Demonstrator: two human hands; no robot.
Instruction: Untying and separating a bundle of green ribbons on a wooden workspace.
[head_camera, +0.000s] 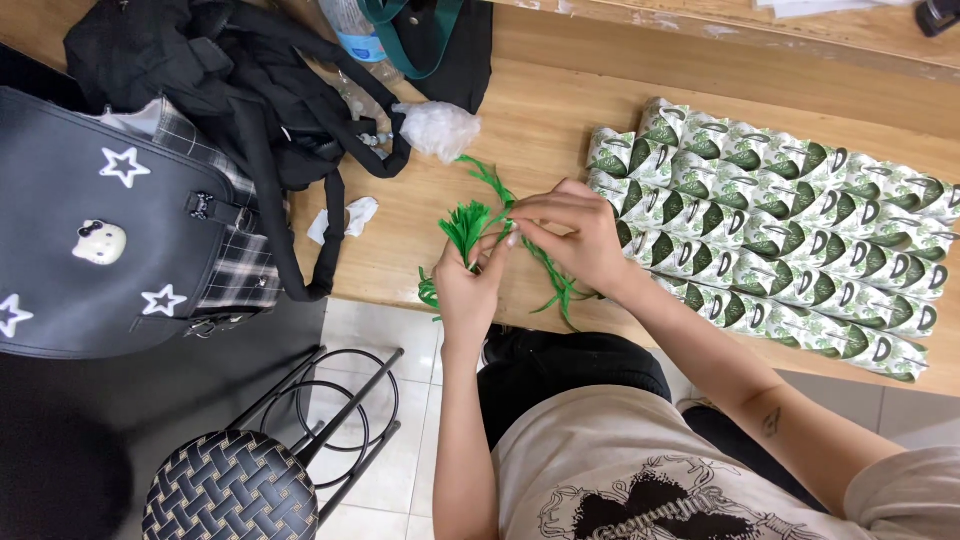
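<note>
Bags (200, 130) left on table (560, 110), packets (780, 220) right (stool (230, 490) below).

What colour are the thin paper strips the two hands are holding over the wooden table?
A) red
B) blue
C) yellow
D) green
D: the left hand and the right hand pinch a bunch of thin green paper strips, fanned like a tassel, above the light wooden table.

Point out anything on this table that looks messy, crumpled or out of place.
Two scraps stand out on the wooden table: a crumpled white paper scrap beside the black bag strap, and a wadded clear plastic ball. The green-and-white printed pieces lie in tidy overlapping rows.
</note>
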